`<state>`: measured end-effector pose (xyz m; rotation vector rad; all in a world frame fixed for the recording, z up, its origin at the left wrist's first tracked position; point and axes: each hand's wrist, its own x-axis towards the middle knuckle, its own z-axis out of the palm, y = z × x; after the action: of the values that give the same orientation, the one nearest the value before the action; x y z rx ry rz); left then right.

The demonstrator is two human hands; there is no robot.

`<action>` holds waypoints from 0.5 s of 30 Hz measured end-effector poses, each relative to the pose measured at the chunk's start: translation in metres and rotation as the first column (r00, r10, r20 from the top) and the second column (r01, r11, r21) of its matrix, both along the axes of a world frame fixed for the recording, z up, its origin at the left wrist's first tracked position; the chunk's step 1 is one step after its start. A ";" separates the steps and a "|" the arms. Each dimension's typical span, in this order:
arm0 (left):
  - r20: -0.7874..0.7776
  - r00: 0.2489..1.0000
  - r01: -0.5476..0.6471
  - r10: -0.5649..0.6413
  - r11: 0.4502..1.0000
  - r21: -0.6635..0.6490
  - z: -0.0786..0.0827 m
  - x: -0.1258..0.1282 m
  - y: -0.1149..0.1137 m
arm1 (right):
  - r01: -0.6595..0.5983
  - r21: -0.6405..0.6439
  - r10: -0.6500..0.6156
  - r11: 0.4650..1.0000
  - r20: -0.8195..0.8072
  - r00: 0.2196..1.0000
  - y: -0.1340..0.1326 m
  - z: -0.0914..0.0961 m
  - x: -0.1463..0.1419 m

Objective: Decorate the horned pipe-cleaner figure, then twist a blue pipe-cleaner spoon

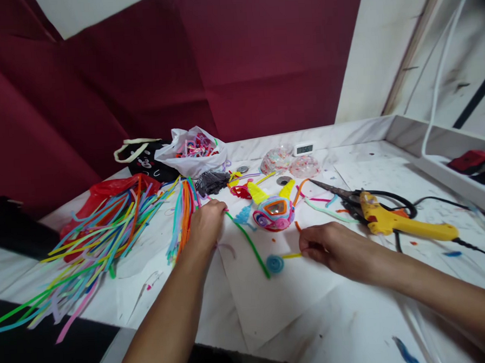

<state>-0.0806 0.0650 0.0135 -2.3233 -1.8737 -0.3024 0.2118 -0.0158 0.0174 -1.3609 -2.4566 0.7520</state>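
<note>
My left hand (210, 218) is closed, its fingertips at the upper end of a green pipe cleaner (249, 243) that slants down over the white paper. My right hand (329, 246) is pinched, with a short orange pipe cleaner (297, 226) poking out at its fingertips. A yellow pipe cleaner (292, 256) runs from beside those fingers to a blue coiled disc (275, 264). Between the hands sits a colourful pipe-cleaner mask-like piece (274, 212) with yellow horns and an orange-framed clear window. What the curled fingers cover is hidden.
Scissors (349, 197) and a yellow hot glue gun (410, 228) with a cord lie at right. Loose pipe cleaners (106, 226) fan over the left edge by a red bag (92, 197). Behind are a white bag (185, 165), clear domes (276, 161) and a digital clock (303, 149).
</note>
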 end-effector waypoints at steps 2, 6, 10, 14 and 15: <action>-0.001 1.000 -0.019 0.019 0.999 0.048 0.005 0.001 -0.003 | -0.004 0.021 0.004 1.000 0.007 1.000 -0.001 0.001 -0.001; -0.004 1.000 -0.019 0.020 0.989 0.146 0.010 0.003 -0.007 | -0.003 0.047 0.002 0.999 0.022 1.000 -0.001 0.003 -0.001; -0.023 1.000 0.010 -0.006 0.986 0.166 0.009 0.004 -0.007 | 0.005 0.032 -0.005 0.999 0.019 1.000 0.000 0.005 -0.001; -0.035 0.999 0.021 -0.018 0.995 0.096 0.005 0.004 -0.005 | 0.015 0.086 -0.020 0.996 0.054 0.998 0.000 0.004 -0.001; -0.027 0.999 0.036 -0.034 0.996 0.081 0.003 0.004 -0.004 | 0.015 0.110 -0.022 0.994 0.062 0.998 0.000 0.003 -0.001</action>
<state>-0.0763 0.0607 0.0165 -2.2973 -1.7763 -0.3453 0.2107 -0.0162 0.0205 -1.3857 -2.4893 0.5687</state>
